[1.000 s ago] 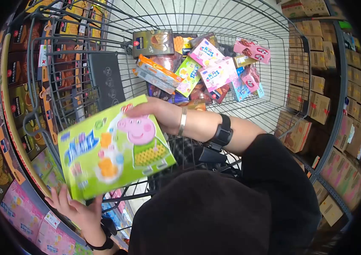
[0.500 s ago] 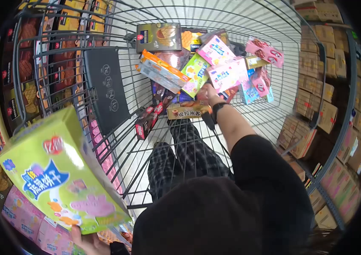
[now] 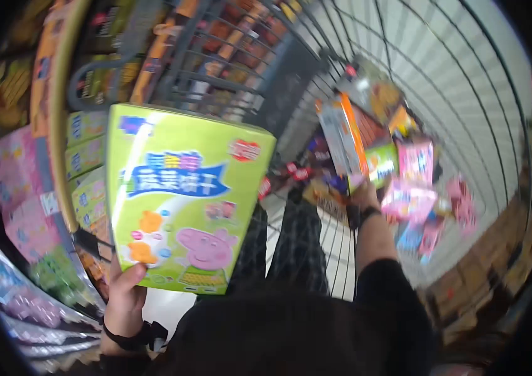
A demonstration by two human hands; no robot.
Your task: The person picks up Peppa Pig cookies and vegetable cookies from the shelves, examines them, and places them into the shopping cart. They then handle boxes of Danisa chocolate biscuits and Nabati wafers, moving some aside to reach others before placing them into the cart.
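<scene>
My left hand [image 3: 127, 293] grips the lower edge of a large lime-green biscuit box [image 3: 172, 200], thumb on its front. A pink cartoon pig and a blue banner with Chinese lettering are printed on that face, which is turned toward me. Down in the shopping cart [image 3: 466, 207], my right hand [image 3: 364, 195] has its fingers closed at the near end of another green biscuit box [image 3: 382, 161]. Blur softens the fingertips there. Close by lie pink boxes [image 3: 408, 199] and an orange-and-grey box [image 3: 343, 135].
Shelves of packaged biscuits stand on the left, with pink boxes [image 3: 31, 222] and green boxes [image 3: 87, 163] low down. Brown cartons [image 3: 466, 282] line the right side. A dark panel [image 3: 291, 75] is fixed on the cart. My legs are under the near side of the cart.
The view has swung left. My left hand has raised the large green box and turned its front more squarely to me. My right hand stays low among the boxes in the cart.
</scene>
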